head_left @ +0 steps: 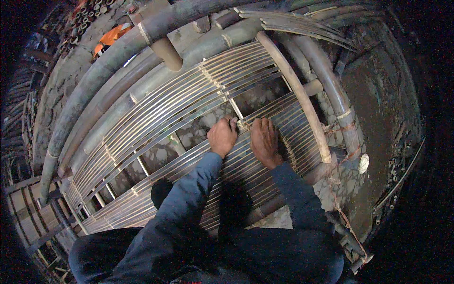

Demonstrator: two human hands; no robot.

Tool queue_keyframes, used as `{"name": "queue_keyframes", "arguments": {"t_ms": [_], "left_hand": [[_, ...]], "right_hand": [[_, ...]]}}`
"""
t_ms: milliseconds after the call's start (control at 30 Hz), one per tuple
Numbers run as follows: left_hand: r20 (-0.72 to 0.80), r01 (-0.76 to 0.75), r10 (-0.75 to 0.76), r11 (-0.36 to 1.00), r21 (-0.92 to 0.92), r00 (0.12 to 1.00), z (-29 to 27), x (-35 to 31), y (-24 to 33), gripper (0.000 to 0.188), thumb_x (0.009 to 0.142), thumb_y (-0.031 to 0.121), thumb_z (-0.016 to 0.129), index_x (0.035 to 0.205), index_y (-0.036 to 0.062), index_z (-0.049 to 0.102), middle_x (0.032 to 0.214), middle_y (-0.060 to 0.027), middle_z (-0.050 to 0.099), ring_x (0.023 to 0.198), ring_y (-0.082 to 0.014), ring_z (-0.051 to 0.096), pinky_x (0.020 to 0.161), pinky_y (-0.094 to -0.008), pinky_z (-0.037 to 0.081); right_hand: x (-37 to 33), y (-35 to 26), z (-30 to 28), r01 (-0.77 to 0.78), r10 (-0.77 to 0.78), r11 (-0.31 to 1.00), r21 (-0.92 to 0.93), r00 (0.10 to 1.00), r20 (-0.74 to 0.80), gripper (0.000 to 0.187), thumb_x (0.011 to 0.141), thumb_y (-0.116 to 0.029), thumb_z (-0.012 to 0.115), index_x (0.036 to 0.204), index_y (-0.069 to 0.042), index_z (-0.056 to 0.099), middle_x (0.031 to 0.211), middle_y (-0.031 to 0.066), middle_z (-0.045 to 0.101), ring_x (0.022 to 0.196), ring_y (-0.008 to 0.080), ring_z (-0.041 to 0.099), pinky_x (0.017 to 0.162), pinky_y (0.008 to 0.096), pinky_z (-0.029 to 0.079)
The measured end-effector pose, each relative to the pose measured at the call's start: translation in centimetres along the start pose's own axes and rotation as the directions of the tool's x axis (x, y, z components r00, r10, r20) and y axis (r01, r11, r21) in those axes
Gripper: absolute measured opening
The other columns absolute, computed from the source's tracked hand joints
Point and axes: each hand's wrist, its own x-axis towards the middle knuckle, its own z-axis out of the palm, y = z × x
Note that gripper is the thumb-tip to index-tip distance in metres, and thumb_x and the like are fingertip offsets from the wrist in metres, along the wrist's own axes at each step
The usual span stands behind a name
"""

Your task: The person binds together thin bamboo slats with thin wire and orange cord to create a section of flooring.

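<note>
My left hand (222, 137) and right hand (264, 141) are just beside each other over the slatted panel (142, 116), a narrow gap between them. The fingers of both are curled in and bent down at the spot where a pale cross strip (235, 108) meets the near band of slats. My fingertips are partly hidden, so I cannot tell whether either hand is clamped on the strip or only touching it.

The panel spreads in front of me and beneath my forearms, above a cracked grey floor (158, 155). It is made of long, thin slats set side by side in two bands. The far band is pale straw, with fine dark lines between the slats; the near band looks browner and duller, its slats edged with light. A long opening divides the bands, and the floor shows through it; several whitish cross strips bridge it toward the panel's left corner.

A stout pale stick (298, 94) borders the panel's right edge. Beyond its far edge run thick greenish-grey poles (165, 23), and past the far right corner lies a bundle of split strips (302, 29).
</note>
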Motion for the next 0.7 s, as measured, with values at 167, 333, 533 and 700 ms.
{"name": "queue_keyframes", "arguments": {"t_ms": [167,333,533,700], "left_hand": [[-0.272,-0.366,0.299,0.898,-0.245,0.915,-0.6,-0.1,0.0,0.018,0.092,0.016,0.064,0.106,0.0045,0.064,0.108,-0.0213,0.065,0.101,-0.0408,0.061,0.089,-0.0486,0.047],[-0.003,-0.671,0.704,0.674,-0.309,0.710,0.4,-1.6,3.5,0.021,0.091,0.023,0.069,0.103,0.0065,0.069,0.099,-0.0177,0.064,0.099,-0.0372,0.059,0.092,-0.0439,0.044],[0.069,-0.583,0.629,0.752,-0.306,0.774,2.9,-2.0,4.2,0.026,0.094,0.031,0.066,0.086,0.0070,0.071,0.083,-0.0186,0.066,0.086,-0.0375,0.060,0.082,-0.0488,0.043],[0.369,-0.209,0.315,0.931,-0.300,0.874,2.2,-3.2,6.5,0.033,0.094,0.034,0.065,0.083,0.0038,0.068,0.084,-0.0220,0.066,0.083,-0.0429,0.057,0.075,-0.0520,0.043]], "right_hand": [[-0.6,3.4,-3.0,-0.367,0.088,0.604,0.707,0.913,0.398,0.010,0.096,-0.016,0.060,0.099,-0.006,0.059,0.078,0.0037,0.056,0.068,0.0183,0.056,0.059,0.0358,0.044],[-4.4,6.3,-13.0,-0.607,0.247,0.561,0.562,0.771,0.587,0.018,0.097,-0.020,0.063,0.103,-0.003,0.067,0.070,-0.0044,0.052,0.061,0.0068,0.049,0.051,0.0239,0.039],[-7.0,4.7,-12.9,-0.410,0.492,-0.341,0.846,0.689,0.533,0.015,0.092,-0.010,0.055,0.097,-0.001,0.065,0.068,-0.0046,0.048,0.053,0.0019,0.036,0.044,0.0206,0.031],[-9.3,4.6,-11.8,-0.333,0.561,-0.437,0.835,0.625,0.543,0.011,0.091,-0.010,0.056,0.094,-0.004,0.064,0.071,-0.0020,0.053,0.053,0.0039,0.040,0.045,0.0201,0.033]]}}
